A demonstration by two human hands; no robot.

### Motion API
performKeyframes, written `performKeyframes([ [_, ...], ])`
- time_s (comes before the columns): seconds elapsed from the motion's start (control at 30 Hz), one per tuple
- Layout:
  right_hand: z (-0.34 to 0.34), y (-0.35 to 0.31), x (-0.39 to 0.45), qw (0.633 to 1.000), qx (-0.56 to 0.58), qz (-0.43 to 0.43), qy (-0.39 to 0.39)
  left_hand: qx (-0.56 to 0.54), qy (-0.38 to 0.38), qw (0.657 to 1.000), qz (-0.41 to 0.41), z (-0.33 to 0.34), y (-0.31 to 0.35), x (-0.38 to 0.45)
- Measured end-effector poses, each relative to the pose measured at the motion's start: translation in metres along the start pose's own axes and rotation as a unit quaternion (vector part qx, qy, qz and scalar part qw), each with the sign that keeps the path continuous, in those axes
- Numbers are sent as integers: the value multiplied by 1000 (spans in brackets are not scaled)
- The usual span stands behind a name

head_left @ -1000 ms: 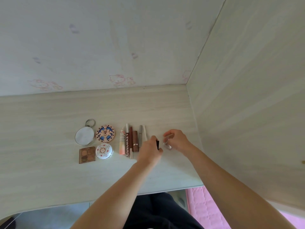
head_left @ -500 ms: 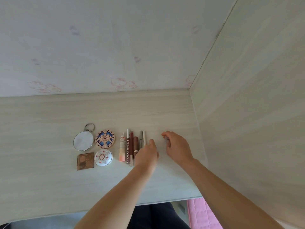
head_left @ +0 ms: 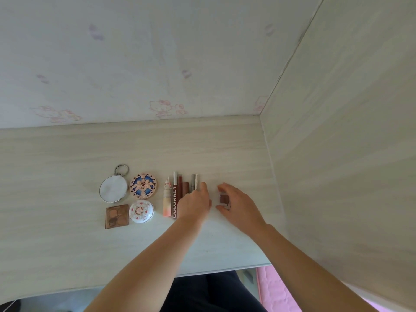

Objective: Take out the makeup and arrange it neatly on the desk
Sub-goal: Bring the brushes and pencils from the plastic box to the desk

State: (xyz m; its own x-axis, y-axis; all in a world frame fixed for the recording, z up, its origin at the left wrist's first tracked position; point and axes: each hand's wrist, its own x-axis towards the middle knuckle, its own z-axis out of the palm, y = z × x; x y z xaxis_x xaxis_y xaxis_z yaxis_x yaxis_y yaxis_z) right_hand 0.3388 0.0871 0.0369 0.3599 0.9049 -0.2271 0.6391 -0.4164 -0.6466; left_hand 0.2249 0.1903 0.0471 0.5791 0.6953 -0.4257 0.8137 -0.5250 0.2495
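On the pale wooden desk (head_left: 67, 154) the right hand (head_left: 242, 207) lay palm down, its forefinger and thumb curved round a small brown lip product (head_left: 224, 199), which sat on the desk between those two fingertips; whether they actually squeezed it or only framed it could not be told. The left hand (head_left: 195, 204) rested just left of that piece, fingers held together and loosely bent, its back to the camera, so what lay under the fingertips was hidden. It covered the near ends of a row of slim sticks and pens (head_left: 183, 188) lying side by side, pointing away from the person; two pale pens (head_left: 195, 182) poked out just beyond its knuckles. Left of its fingers lay a brown tube lettered COLORKEY (head_left: 175, 204) and, beside that, a peach and white tube (head_left: 166, 202). Further left of the fingers sat four compacts in a square: a round mirror with a key ring (head_left: 113, 189), a round case with a blue and pink pattern (head_left: 143, 185), a brown square eyeshadow palette (head_left: 117, 216) and a white domed round case (head_left: 141, 211). None of these four touched either hand. A wooden side panel (head_left: 349, 143) stood to the right of the right hand's fingers, well apart
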Motion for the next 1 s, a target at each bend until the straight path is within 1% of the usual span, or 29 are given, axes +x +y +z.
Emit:
performKeyframes([
  [0.1, -3, 4, -6, 999, 25, 17, 12, 23, 13, 1000, 9, -3, -1, -2],
  [0.17, -5, 8, -12, 998, 29, 36, 40, 43, 38, 998, 31, -4, -1, -6],
  [0.23, -7, 10, -17, 993, 45, 65, 85, 52, 65, 993, 85, -5, 1, -10],
  [0.3, -9, 11, -20, 979, 110, 129, 110, 55, 72, 982, 164, -3, 5, -10],
  [0.37, -12, 11, -21, 953, 191, 210, 108, 71, 46, 971, 225, -2, 9, -9],
  [0.4, -13, 12, -21, 940, 212, 245, 105, 79, 34, 965, 247, -1, 11, -8],
  [0.5, -19, 16, -22, 904, 275, 316, 90, 82, 16, 957, 276, 3, 11, -7],
  [0.57, -20, 18, -21, 864, 351, 353, 78, 60, 36, 954, 293, 2, 10, -9],
  [0.63, -22, 17, -20, 823, 414, 382, 76, 25, 90, 944, 315, -1, 7, -12],
  [0.67, -22, 16, -19, 812, 430, 388, 74, 16, 112, 941, 318, -1, 5, -13],
  [0.7, -22, 17, -19, 812, 432, 387, 68, 18, 126, 940, 315, -1, 3, -13],
  [0.8, -20, 17, -18, 844, 399, 356, 42, 25, 149, 939, 308, -3, 2, -10],
  [0.87, -19, 16, -19, 851, 399, 341, 32, 21, 163, 940, 301, -5, 2, -6],
  [0.93, -16, 13, -18, 864, 388, 320, 34, 26, 166, 944, 283, -9, 3, -2],
  [1.0, -13, 9, -17, 886, 351, 301, 40, 41, 158, 952, 257, -12, 3, 5],
])
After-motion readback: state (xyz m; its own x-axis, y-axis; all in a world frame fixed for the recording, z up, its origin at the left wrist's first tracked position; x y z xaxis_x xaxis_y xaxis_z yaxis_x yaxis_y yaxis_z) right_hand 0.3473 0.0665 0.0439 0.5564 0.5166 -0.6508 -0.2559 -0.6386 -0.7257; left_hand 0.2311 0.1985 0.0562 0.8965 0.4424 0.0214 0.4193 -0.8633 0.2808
